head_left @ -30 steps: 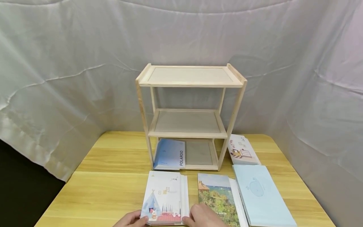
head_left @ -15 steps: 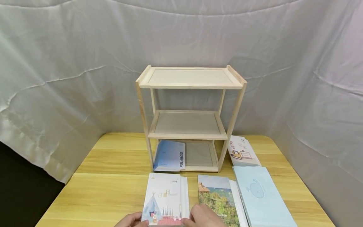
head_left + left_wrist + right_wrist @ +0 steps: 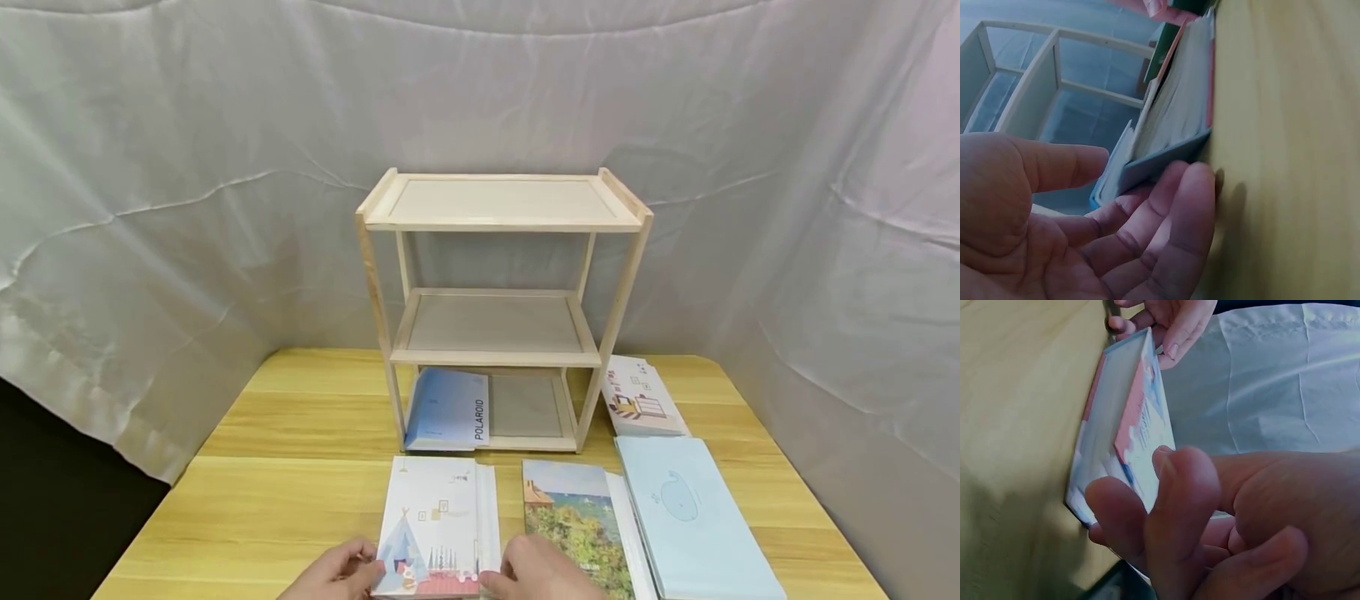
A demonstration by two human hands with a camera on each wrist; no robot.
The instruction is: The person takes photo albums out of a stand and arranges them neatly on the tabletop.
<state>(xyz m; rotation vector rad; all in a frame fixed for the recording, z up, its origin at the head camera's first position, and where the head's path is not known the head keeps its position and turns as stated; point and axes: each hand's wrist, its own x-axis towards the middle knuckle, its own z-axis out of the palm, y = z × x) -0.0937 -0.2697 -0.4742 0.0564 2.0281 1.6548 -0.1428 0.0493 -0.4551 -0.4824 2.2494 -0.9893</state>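
Observation:
A white photo album with a tent drawing lies on the table in front of the rack, spine to the left. My left hand is at its lower left corner. In the left wrist view, the left fingers lie against the blue-grey spine, and the thumb stands apart from the cover. At the album's lower right edge, my right hand pinches the border with the thumb on top. The right wrist view shows its fingers curled at that edge; their contact is partly hidden.
A pale wooden three-tier rack stands behind, with a blue POLAROID album on its bottom shelf. To the right lie a landscape-painting album, a light blue whale album and a white illustrated album. Grey curtains enclose the table.
My left hand has drawn slightly back, its thumb coming off the album's cover towards the edge. The right hand stays at the right edge, and the album barely shifts.

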